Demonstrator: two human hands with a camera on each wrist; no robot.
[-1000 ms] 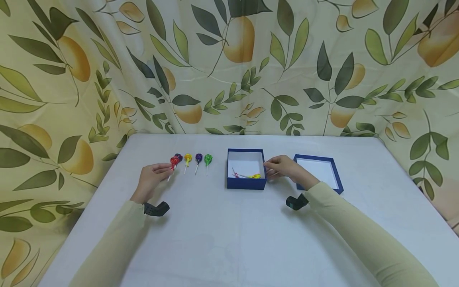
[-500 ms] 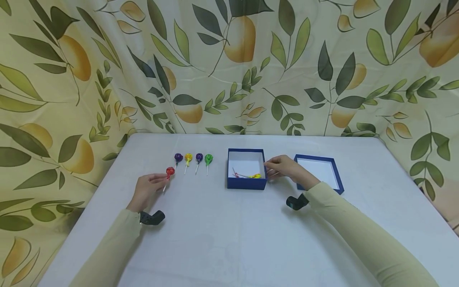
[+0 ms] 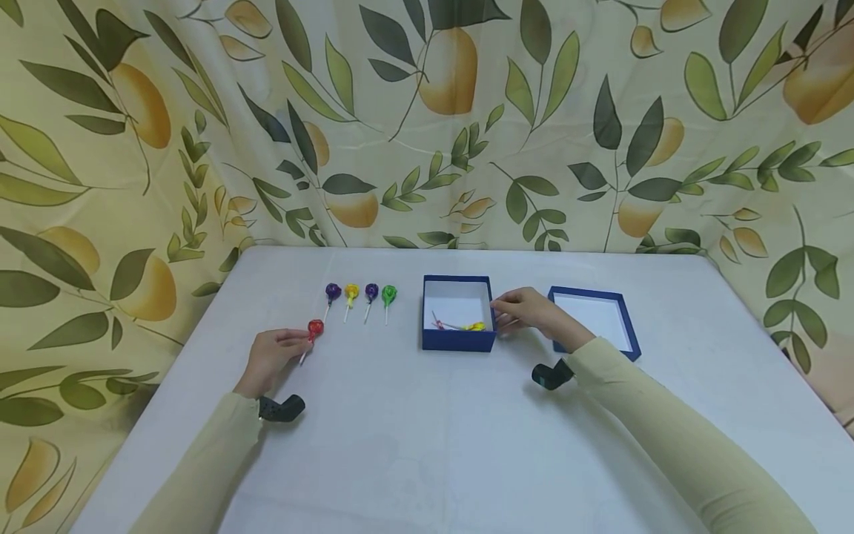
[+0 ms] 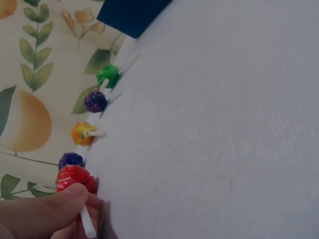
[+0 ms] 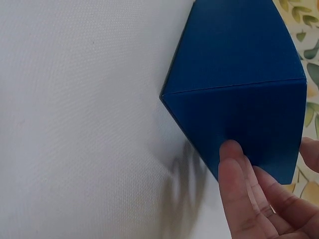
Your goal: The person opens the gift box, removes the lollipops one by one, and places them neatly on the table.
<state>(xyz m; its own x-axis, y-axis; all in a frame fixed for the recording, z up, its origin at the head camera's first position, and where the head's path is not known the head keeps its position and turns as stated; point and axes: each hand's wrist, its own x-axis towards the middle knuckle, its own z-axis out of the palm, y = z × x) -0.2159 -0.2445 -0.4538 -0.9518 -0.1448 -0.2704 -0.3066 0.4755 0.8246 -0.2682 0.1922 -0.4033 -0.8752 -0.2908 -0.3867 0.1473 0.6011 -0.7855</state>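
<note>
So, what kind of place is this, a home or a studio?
Probably a staged recording corner, not a lived-in room. A leaf-and-fruit printed curtain hangs around a white-covered table, which bears only lollipops, a blue box and its lid.

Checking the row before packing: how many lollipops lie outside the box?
5: red held in the left hand; purple, yellow, purple, green in a row. More lie inside the box.

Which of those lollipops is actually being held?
The red lollipop: the left hand pinches its stick, apart from the purple, yellow, purple and green ones lying in a row.
</note>
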